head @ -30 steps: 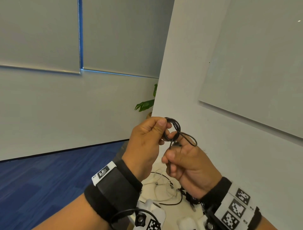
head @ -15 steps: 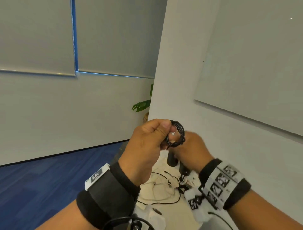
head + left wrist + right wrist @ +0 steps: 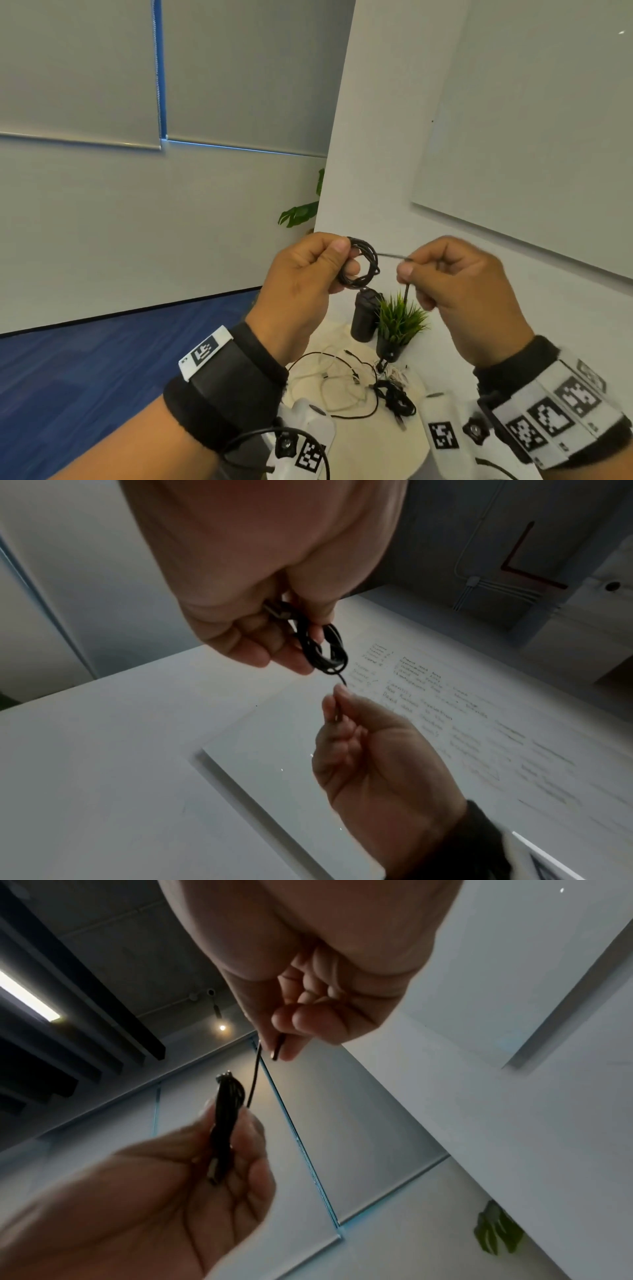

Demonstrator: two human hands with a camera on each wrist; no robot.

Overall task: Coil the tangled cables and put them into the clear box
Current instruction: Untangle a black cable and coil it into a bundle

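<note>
My left hand (image 3: pixel 308 274) holds a small black cable coil (image 3: pixel 363 263) up in the air, pinched between thumb and fingers. The coil (image 3: pixel 325 647) hangs below the left fingertips in the left wrist view. My right hand (image 3: pixel 445 274) pinches the cable's loose end (image 3: pixel 406 291), pulled out to the right of the coil. The same end (image 3: pixel 277 1047) shows at the right fingertips, with the coil (image 3: pixel 226 1110) edge-on. Below on the round white table (image 3: pixel 342 452) lie tangled white cables (image 3: pixel 339 380) and black cables (image 3: pixel 394 397). The clear box is not in view.
A black cylinder (image 3: pixel 364 317) and a small potted green plant (image 3: pixel 399 325) stand at the table's back. A white wall with a whiteboard (image 3: pixel 531 137) rises on the right. Blue carpet (image 3: pixel 102 359) lies to the left.
My right hand has moved from right behind the coil out to the right, drawing the cable's end away from the coil. The left hand still holds the coil up.
</note>
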